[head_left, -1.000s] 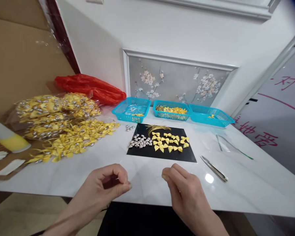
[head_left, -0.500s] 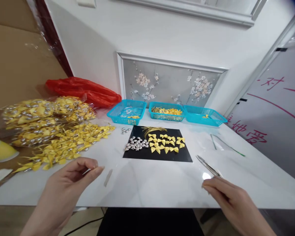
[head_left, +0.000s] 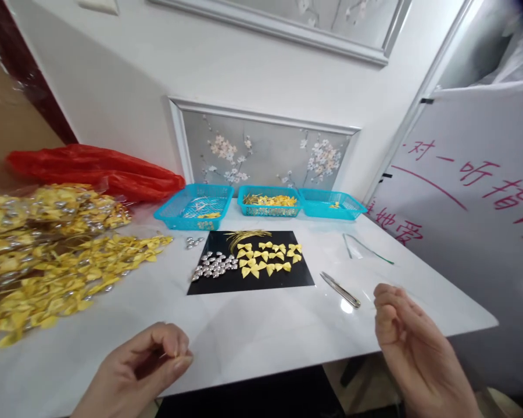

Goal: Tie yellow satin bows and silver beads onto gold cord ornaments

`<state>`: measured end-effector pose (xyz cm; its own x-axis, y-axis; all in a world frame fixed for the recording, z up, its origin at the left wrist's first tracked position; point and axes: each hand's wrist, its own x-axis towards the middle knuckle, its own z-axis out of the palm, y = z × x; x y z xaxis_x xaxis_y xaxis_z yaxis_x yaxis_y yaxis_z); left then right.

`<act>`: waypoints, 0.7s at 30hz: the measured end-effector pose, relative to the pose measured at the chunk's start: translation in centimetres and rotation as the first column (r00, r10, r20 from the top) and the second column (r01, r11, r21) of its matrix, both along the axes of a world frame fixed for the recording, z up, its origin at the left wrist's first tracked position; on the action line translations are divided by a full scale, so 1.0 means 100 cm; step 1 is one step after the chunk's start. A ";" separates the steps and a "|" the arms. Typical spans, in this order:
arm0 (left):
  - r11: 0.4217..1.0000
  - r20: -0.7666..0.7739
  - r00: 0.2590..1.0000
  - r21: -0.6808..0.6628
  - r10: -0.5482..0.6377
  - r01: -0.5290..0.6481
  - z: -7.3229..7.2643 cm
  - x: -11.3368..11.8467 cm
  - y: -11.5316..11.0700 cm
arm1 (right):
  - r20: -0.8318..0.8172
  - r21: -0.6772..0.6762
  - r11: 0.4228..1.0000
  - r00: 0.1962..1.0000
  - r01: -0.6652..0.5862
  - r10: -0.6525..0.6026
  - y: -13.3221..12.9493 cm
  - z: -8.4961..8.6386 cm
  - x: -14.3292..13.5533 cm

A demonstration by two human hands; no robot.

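My left hand [head_left: 146, 366] is above the table's front edge, thumb and index fingertip pressed together. Whatever the pinch may hold is too small to make out. To the right, my right hand [head_left: 414, 342] is raised with its fingers curled against the thumb; its contents, if any, are hidden. Nearest to it lies a slim silver pointed tool [head_left: 340, 289], perhaps snips. Beyond my hands, a black mat [head_left: 253, 283] bears silver beads [head_left: 215, 265], rows of yellow ribbon bows [head_left: 265, 255] and a bundle of thin gold wires [head_left: 244, 235].
Three blue baskets [head_left: 333, 212] stand along the wall, with yellow pieces inside. Yellow flower sprays with silver beads [head_left: 91, 273] heap up on the left, near a red plastic bag [head_left: 96, 171]. A green-edged clear packet [head_left: 361, 249] lies at the right.
The view has turned to the right, so the table things appear further left. My right hand has risen away from the silver tool and rolled over. My left hand keeps its pinch.
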<state>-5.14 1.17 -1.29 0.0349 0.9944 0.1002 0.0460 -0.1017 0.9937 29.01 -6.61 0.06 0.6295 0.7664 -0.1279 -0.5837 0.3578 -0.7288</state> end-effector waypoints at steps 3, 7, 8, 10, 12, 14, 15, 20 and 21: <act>0.999 -0.034 0.999 -0.027 -0.028 0.027 -0.002 0.004 0.003 | -0.081 0.068 0.998 0.997 -0.006 0.012 0.000 0.008 -0.004; 0.992 -0.329 0.938 0.023 -0.113 0.127 0.004 0.016 0.013 | 0.031 0.098 0.987 0.992 -0.128 0.125 -0.004 0.008 -0.007; 0.986 -0.415 0.901 0.047 -0.128 0.162 0.007 0.020 0.018 | 0.071 0.084 0.987 0.989 -0.139 0.133 -0.005 0.006 -0.006; 0.976 -0.529 0.839 0.083 -0.128 0.202 0.011 0.031 0.031 | 0.131 0.061 0.990 0.984 -0.128 0.119 -0.009 0.000 -0.002; 0.972 -0.609 0.788 0.120 -0.089 0.203 0.014 0.045 0.046 | 0.158 0.044 0.993 0.982 -0.109 0.101 -0.012 -0.006 0.004; 0.964 -0.696 0.718 0.175 -0.023 0.200 0.015 0.060 0.061 | 0.174 0.021 0.994 0.980 -0.107 0.102 -0.016 -0.011 0.010; 0.958 -0.739 0.674 0.201 0.010 0.206 0.014 0.068 0.068 | 0.187 0.008 0.993 0.976 -0.120 0.116 -0.018 -0.013 0.013; 0.936 -0.866 0.484 0.264 0.124 0.232 0.003 0.098 0.091 | 0.213 -0.039 0.979 0.956 -0.200 0.203 -0.023 -0.024 0.021; 0.933 -0.879 0.455 0.272 0.141 0.235 0.001 0.101 0.094 | 0.209 -0.040 0.977 0.955 -0.209 0.213 -0.024 -0.026 0.021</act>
